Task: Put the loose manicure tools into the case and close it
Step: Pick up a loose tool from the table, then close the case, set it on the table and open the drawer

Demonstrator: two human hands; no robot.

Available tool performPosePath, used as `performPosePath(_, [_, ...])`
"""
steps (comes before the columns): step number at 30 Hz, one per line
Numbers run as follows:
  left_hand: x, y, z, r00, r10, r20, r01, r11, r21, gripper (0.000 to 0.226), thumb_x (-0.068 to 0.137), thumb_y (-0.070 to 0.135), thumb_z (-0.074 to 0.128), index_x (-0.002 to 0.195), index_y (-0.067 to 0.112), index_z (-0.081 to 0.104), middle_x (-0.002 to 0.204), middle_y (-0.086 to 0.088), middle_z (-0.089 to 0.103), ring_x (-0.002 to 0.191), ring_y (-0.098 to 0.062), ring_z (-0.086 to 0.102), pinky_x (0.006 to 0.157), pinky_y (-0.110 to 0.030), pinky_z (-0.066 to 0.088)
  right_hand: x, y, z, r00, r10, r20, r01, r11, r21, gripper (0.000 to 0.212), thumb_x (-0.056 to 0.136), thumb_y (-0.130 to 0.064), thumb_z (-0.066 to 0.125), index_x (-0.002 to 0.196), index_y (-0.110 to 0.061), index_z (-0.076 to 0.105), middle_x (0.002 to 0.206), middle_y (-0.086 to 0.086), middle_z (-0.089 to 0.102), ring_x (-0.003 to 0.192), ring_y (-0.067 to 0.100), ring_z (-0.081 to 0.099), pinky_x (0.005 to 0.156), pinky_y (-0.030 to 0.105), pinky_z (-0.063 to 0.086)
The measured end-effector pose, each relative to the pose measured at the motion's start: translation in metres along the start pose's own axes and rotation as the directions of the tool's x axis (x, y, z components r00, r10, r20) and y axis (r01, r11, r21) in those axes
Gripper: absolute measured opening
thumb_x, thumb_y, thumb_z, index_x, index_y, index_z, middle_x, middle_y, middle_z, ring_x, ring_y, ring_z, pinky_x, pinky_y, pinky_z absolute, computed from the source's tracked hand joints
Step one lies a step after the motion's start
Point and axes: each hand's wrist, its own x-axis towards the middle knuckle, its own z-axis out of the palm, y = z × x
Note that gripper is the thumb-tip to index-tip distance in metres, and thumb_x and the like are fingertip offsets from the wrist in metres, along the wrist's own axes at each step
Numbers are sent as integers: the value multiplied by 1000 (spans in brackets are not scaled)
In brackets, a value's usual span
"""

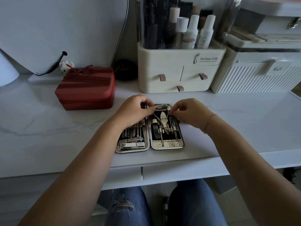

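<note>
A gold manicure case (167, 146) lies open flat on the white table, both halves lined in black and filled with several metal tools under straps. A nail clipper (132, 145) sits in the near left half, and nippers (163, 122) lie in the right half. My left hand (136, 108) covers the far part of the left half, fingers curled and pinching a thin metal tool at the case's far edge. My right hand (190, 112) hovers over the far right corner, fingertips pinching a slim tool there. What the fingers hold is partly hidden.
A red zipped box (86, 89) stands to the left. Behind the case are a cream drawer organiser (179, 70) with bottles and a white ribbed box (257, 77). The table's front edge (162, 162) runs just below the case, with my knees under it.
</note>
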Motion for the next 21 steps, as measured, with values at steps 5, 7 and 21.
performPosePath(5, [-3, 1, -1, 998, -4, -60, 1, 999, -51, 6, 78, 35, 69, 81, 32, 65, 88, 12, 64, 84, 0, 57, 75, -23, 44, -10, 11, -2, 990, 108, -94, -91, 981, 170, 15, 84, -4, 54, 91, -10, 66, 66, 6, 63, 57, 20, 57, 62, 32, 51])
performPosePath(7, [-7, 3, -6, 989, -38, -142, 25, 996, -89, 5, 78, 38, 66, 81, 34, 64, 87, 17, 63, 86, 4, 56, 74, -20, 40, -19, 14, -3, 980, 178, -88, -136, 926, 353, 16, 85, 0, 54, 98, -3, 64, 74, 13, 68, 59, 18, 64, 58, 27, 54])
performPosePath(21, [-83, 16, -50, 813, -580, 47, 360, 439, -823, 10, 86, 16, 57, 95, 15, 56, 108, -3, 56, 108, -20, 52, 92, -33, 44, -58, 3, -4, 963, 219, 157, -245, 472, 847, 27, 91, 1, 49, 118, 1, 50, 105, 20, 62, 89, 26, 63, 75, 37, 57])
